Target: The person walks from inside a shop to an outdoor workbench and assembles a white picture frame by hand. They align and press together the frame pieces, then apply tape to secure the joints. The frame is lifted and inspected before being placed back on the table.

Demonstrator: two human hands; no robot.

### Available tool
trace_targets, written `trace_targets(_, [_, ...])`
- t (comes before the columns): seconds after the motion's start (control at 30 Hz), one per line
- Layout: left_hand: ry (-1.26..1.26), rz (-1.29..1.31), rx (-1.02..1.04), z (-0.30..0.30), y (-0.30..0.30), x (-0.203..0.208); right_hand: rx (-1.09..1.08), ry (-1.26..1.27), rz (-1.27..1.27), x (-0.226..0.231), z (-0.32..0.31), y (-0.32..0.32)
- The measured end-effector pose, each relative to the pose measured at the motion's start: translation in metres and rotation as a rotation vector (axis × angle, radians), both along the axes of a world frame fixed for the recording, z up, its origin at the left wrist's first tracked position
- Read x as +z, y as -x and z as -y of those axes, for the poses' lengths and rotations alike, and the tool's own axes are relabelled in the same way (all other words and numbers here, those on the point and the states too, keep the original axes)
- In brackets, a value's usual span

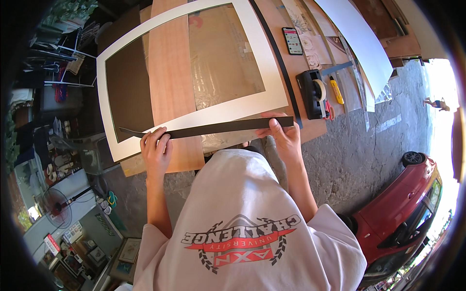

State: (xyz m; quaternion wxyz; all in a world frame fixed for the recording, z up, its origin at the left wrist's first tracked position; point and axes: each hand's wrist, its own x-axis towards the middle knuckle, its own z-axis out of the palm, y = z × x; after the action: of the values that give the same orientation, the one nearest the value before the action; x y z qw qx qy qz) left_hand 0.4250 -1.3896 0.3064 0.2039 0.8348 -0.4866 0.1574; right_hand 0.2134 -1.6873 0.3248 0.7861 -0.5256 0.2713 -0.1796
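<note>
A long, thin black strip stretches between my two hands above the near edge of the work table. My left hand grips it toward its left end, where the tip bends and narrows past my fingers. At the right end, my right hand pinches the strip with the thumb on top; its other fingers are partly hidden behind. Just beyond the strip lies a large white mat frame with a rectangular opening. Through that opening show a dark brown sheet, a wooden board and plastic-covered brown board.
Right of the mat lie another long black strip, a phone, a black tape dispenser, a yellow cutter and red-handled scissors. White sheets overhang the right edge. A fan stands lower left; a red car is parked right.
</note>
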Motion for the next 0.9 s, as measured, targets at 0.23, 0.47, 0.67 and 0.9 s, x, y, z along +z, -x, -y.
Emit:
trace_targets(0.23, [0.008, -0.003, 0.023, -0.008, 0.002, 0.005, -0.169, -0.01, 0.076, -0.007, -0.003, 0.002])
trace_targets(0.47, [0.078, -0.047, 0.011, 0.004, 0.008, 0.026, -0.229, 0.067, 0.037, -0.029, 0.017, 0.02])
trace_targets(0.67, [0.017, -0.132, -0.148, 0.03, 0.017, 0.061, -0.252, -0.076, 0.134, -0.073, 0.056, 0.04])
trace_targets(0.9, [-0.341, -0.394, -0.167, 0.04, 0.027, 0.063, -0.319, 0.019, 0.15, -0.11, 0.125, 0.08])
